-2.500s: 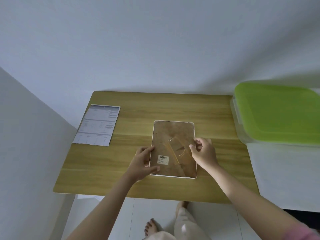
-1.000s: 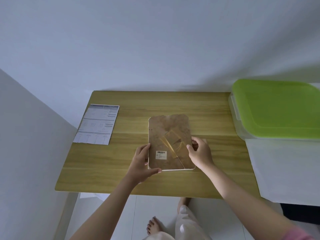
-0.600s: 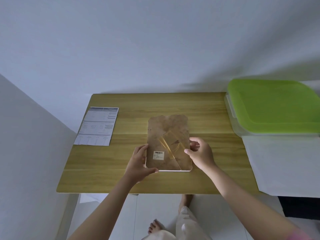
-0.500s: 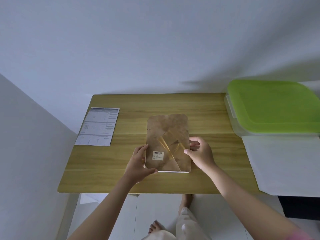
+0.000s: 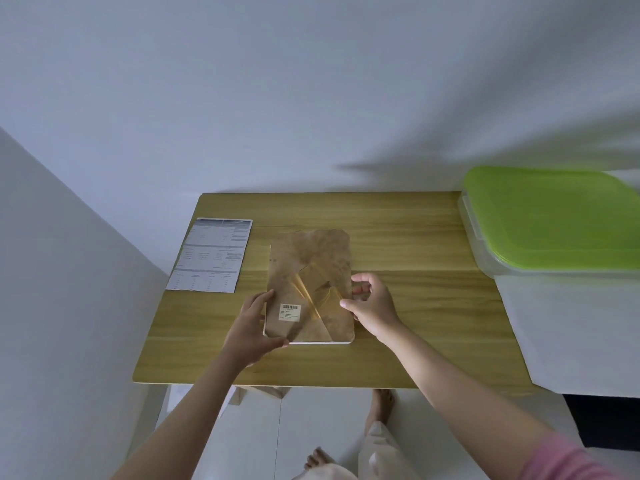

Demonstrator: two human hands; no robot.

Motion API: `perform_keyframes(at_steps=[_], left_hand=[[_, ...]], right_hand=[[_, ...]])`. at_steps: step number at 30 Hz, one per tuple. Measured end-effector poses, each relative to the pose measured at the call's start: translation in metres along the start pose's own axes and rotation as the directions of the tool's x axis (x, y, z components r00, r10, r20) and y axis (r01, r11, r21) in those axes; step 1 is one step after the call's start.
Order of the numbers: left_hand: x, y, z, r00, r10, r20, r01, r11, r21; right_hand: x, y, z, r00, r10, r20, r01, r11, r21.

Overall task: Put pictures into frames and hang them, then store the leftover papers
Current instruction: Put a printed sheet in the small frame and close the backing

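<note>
A: Where do we have the picture frame (image 5: 309,287) right now?

B: Face down on the wooden table (image 5: 398,237), brown backing board up, directly in front of us. Its long axis runs away from us, with the barcode sticker toward the near end.

A: And our hands?

B: One on each long side. Our left hand (image 5: 250,330) grips the near-left corner, thumb curled over the near edge. Our right hand (image 5: 373,305) pinches the right edge about halfway along, fingers curled onto the backing. Both sit equally close, so we judge either could lift the board.

A: The fold-out stand?

B: It lies flat against the backing, between our hands, pointing toward the far end.

A: The paper to go in?

B: A printed sheet (image 5: 212,255) lies flat at the table's far-left corner, apart from the frame and nearer our left hand.

A: Any container for leftovers?

B: A clear plastic box (image 5: 481,251) with a green lid (image 5: 550,216) sits to the right. The lid is on, so we cannot tell what it holds.
</note>
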State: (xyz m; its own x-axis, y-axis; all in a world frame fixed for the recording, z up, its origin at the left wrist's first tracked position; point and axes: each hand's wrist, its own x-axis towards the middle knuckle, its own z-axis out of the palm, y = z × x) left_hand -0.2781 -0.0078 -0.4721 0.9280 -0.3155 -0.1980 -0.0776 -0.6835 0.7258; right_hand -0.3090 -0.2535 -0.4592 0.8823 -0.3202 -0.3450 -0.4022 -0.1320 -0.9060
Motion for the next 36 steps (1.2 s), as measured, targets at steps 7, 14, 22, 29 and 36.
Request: perform_keyframes(at_steps=[7, 14, 22, 29, 36], left_hand=[[0.005, 0.001, -0.022, 0.999, 0.028, -0.034, -0.026, 0.998, 0.064], [0.012, 0.038, -0.022, 0.986, 0.141, -0.085, -0.144, 0.989, -0.033], [0.031, 0.093, 0.041, 0.961, 0.277, 0.017, -0.275, 0.960, -0.055], [0.036, 0.126, 0.107, 0.975, 0.159, 0.154, -0.162, 0.987, 0.005], [0.035, 0.127, 0.129, 0.974, 0.109, 0.200, -0.136, 0.983, 0.124]], right_hand=[[0.000, -0.015, 0.019, 0.997, -0.055, -0.049, 0.053, 0.998, -0.032], [-0.004, -0.024, -0.005, 0.981, -0.113, -0.155, 0.117, 0.993, 0.020], [-0.004, -0.001, -0.094, 0.960, -0.050, -0.275, 0.043, 0.999, -0.030], [0.004, 0.037, -0.148, 0.950, 0.066, -0.305, -0.110, 0.986, -0.129], [0.010, 0.060, -0.157, 0.954, 0.110, -0.279, -0.175, 0.960, -0.220]])
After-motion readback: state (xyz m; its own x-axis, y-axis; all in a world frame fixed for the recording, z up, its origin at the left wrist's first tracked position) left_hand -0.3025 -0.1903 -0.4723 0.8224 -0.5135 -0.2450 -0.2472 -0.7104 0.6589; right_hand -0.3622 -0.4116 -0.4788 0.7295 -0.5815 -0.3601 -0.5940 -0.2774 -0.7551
